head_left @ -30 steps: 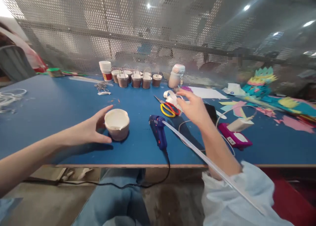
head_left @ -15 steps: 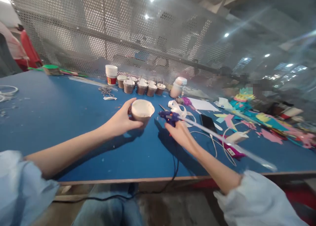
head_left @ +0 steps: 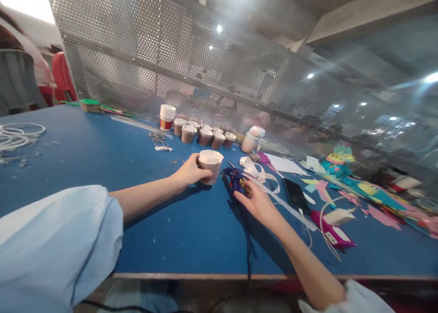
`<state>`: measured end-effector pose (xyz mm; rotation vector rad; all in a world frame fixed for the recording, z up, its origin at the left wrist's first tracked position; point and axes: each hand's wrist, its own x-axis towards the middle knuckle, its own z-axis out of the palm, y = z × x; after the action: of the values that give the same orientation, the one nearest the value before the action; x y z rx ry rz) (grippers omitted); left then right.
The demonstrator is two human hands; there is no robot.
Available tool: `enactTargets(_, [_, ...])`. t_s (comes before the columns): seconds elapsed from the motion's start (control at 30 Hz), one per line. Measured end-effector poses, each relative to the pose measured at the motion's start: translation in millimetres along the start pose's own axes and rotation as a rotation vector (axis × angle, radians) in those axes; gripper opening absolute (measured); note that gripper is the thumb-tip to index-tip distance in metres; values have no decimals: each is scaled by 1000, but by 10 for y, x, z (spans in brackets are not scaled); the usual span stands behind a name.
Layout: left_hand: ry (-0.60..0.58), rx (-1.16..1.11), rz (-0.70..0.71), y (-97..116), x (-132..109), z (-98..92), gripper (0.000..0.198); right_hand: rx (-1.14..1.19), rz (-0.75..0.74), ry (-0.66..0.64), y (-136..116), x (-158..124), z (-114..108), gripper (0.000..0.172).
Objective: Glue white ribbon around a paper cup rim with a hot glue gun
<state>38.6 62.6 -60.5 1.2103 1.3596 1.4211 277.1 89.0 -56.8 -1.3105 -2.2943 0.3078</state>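
My left hand (head_left: 192, 170) is closed round the side of a paper cup (head_left: 210, 166) wrapped in brown, its white rim facing up. The cup stands nearly upright at the middle of the blue table (head_left: 191, 240). Just right of it, my right hand (head_left: 255, 199) grips a dark blue glue gun (head_left: 235, 177) by its handle, nozzle pointing left towards the cup but apart from it. A long clear glue stick (head_left: 290, 209) juts from the gun's back, and a black cord (head_left: 248, 249) runs down from it over the table edge.
Behind stand several brown-wrapped cups (head_left: 205, 136), a stack of paper cups (head_left: 167, 117) and a jar (head_left: 252, 138). White ribbon (head_left: 253, 167), a phone (head_left: 296, 194), a magenta packet (head_left: 333, 233) and coloured paper scraps (head_left: 379, 212) lie right. Left are cord coils (head_left: 20, 135).
My left hand has lowered the cup and turned it more upright. The glue gun has come down with its handle more vertical. The head view has shifted.
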Motion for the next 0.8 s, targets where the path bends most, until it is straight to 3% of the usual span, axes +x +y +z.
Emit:
enactTargets(0.07, [-51, -8, -21, -20, -50, -113, 59, -58, -36, 40, -72, -186, -125, 26])
enactTargets(0.13, [-120, -41, -46, -49, -115, -232, 59, -68, -71, -14, -236, -350, -211, 17])
enactTargets(0.23, [-209, -96, -77, -66, -234, -372, 61, 80, -285, -117, -568, -439, -236, 10])
enactTargets(0.33, [-275, -102, -96, -39, -337, -427, 61, 141, -550, 56, -813, -309, -147, 13])
enactTargets(0.43, [-317, -112, -56, -40, -387, -412, 66, 162, -654, 241, -874, -122, 9, 20])
enactTargets(0.6, [-289, -112, 37, -138, -436, -351, 81, 274, -647, 370, -787, -45, 196, 27])
enactTargets(0.8, [-187, -15, 103, -145, -516, -353, 81, 446, -430, 343, -651, -281, 62, 22])
